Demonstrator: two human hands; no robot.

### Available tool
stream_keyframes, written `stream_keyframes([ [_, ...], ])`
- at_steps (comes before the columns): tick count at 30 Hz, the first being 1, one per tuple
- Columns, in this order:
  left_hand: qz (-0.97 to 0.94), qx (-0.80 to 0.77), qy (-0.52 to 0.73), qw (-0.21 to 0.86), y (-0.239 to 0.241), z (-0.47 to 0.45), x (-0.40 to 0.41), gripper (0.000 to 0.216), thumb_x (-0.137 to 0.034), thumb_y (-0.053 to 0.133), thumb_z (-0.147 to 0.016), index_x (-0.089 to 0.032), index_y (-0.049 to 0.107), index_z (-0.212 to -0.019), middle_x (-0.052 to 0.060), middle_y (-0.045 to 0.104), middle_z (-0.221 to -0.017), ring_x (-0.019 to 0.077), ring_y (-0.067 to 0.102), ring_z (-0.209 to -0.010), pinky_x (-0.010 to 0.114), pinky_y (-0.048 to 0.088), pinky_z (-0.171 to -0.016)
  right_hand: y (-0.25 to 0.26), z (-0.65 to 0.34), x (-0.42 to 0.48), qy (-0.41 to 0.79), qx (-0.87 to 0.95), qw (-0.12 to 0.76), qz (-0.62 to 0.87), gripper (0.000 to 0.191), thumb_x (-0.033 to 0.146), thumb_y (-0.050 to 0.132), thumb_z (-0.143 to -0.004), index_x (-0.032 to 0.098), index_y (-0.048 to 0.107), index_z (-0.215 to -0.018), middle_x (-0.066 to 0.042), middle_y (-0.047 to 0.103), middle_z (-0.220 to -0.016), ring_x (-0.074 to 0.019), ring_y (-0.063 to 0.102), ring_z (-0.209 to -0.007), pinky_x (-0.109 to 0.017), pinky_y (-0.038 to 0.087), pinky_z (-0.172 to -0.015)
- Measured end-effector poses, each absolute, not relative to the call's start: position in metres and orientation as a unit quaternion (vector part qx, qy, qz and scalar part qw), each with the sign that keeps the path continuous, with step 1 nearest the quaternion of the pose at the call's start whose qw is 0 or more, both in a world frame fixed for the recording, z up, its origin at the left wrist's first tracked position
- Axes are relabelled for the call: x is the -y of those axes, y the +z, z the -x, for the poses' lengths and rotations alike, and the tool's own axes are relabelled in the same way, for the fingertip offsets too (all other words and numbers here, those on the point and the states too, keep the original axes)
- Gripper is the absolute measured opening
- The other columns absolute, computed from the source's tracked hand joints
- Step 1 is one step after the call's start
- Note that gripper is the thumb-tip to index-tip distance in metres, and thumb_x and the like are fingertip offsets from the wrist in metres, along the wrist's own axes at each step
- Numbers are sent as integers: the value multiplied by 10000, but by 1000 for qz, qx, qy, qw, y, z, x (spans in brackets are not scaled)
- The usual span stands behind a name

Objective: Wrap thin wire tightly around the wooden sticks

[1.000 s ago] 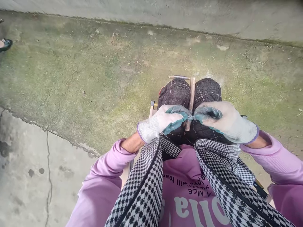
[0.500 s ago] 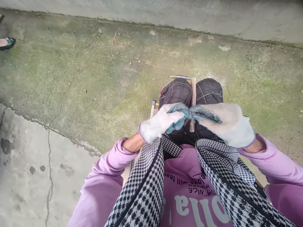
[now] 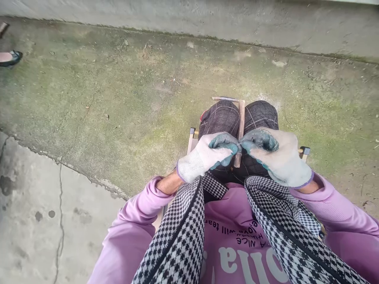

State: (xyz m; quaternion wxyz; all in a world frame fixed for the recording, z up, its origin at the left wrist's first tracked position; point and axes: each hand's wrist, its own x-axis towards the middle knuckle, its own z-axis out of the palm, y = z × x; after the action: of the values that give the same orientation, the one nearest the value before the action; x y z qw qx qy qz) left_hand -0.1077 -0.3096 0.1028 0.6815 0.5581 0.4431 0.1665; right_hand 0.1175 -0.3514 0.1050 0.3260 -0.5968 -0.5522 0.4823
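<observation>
Two wooden sticks joined at a corner form a frame [image 3: 242, 114] that lies over my lap, its long piece running down between my knees. Silvery wrapping shows on the short crosspiece [image 3: 226, 98]. Thin wire [image 3: 239, 147] goes round the lower part of the long stick. My left hand [image 3: 217, 152], in a white glove with green palm, is closed in a pinch on the wire at the stick's left side. My gloved right hand [image 3: 271, 154] is pinched on the wire just right of the stick. Both sets of fingertips hide the wire's ends.
I sit on a seat whose frame ends [image 3: 304, 150] show beside my legs. Mossy concrete ground [image 3: 133, 98] lies ahead, with a low wall [image 3: 189, 17] behind it. Another person's shoe [image 3: 12, 58] is at the far left. Cracked paving [image 3: 35, 221] lies at the lower left.
My right hand has turned and its fingers have curled in more, with the fingertips staying near the stick. My left hand has shifted slightly down and right. The wooden frame has tilted a little.
</observation>
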Motion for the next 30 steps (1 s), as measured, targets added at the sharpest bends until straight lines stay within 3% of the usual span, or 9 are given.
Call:
stream_keyframes([
  [6,-659,-452,201,567,92,104,320,138,-295,725,-1016,-179,799,-1002,36,839,-926,146,780,-824,236,634,-768,95,-104,355,457,493,375,638,57,299,785,-890,261,807,-927,-52,827,-884,-266,791,-802,-424,666,-769],
  [13,-767,-465,127,423,103,113,318,119,-262,714,-1014,-214,822,-1015,33,845,-908,170,804,-830,237,608,-749,103,-110,353,335,635,243,652,67,335,787,-911,283,800,-950,-78,817,-861,-313,783,-793,-437,606,-753],
  [17,-732,-456,140,487,120,114,304,127,-224,700,-983,-205,825,-985,24,831,-894,168,776,-806,256,610,-760,110,-123,345,427,650,212,592,49,264,755,-895,275,785,-858,-31,777,-776,-256,746,-720,-390,583,-718],
  [22,-604,-493,162,605,128,109,298,84,-196,736,-922,-192,807,-879,40,813,-890,216,791,-901,281,621,-791,107,-124,337,560,524,332,549,159,373,857,-888,269,773,-801,4,733,-683,-171,637,-565,-304,516,-525],
  [25,-532,-491,201,660,114,105,304,60,-234,762,-904,-193,800,-880,33,777,-840,183,739,-830,264,591,-743,103,-113,341,540,484,385,570,126,317,832,-880,257,768,-790,25,693,-625,-137,563,-489,-278,449,-457],
  [30,-436,-466,219,738,92,97,316,185,-346,827,-850,-174,760,-849,-21,649,-675,103,552,-608,232,487,-599,96,-102,354,396,544,418,611,38,239,788,-871,241,825,-882,-25,823,-796,-199,748,-658,-323,596,-610],
])
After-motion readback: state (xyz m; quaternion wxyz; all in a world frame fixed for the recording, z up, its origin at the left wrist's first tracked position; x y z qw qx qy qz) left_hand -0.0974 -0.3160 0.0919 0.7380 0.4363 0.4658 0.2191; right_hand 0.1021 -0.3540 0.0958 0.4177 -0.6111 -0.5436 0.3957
